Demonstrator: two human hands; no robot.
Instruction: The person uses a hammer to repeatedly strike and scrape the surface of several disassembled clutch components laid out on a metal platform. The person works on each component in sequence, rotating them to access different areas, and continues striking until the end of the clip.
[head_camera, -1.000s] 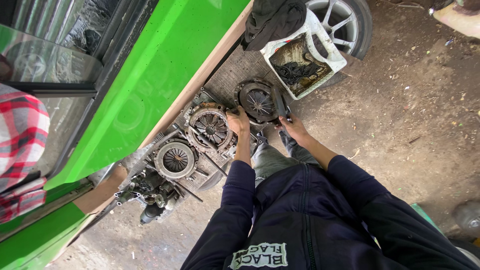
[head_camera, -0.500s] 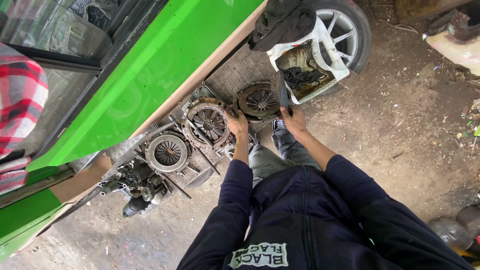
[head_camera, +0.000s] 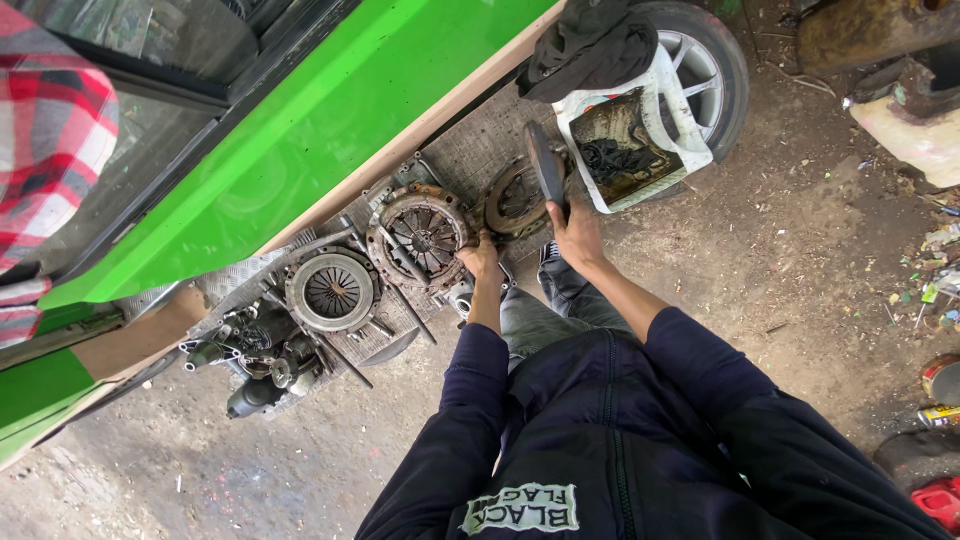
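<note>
Two hands are working at the car's sill: our right hand (head_camera: 577, 235) is clamping on the rim of a dark clutch disc (head_camera: 546, 165), tilting it up on edge, while our left hand (head_camera: 480, 257) is resting, fingers curled, on the rusty pressure plate (head_camera: 420, 232); we cannot tell whether it is gripping it. The disc is standing just above the right hand, over a second plate (head_camera: 512, 198), beside the cut white jug (head_camera: 640, 140) of oily parts. To our judgement, we are best lifting the disc by its outer rim, keeping fingers off the friction faces and steadying the neighbouring plate. Further left, a grey cover (head_camera: 332, 291) is lying on the chequered mat (head_camera: 480, 150).
</note>
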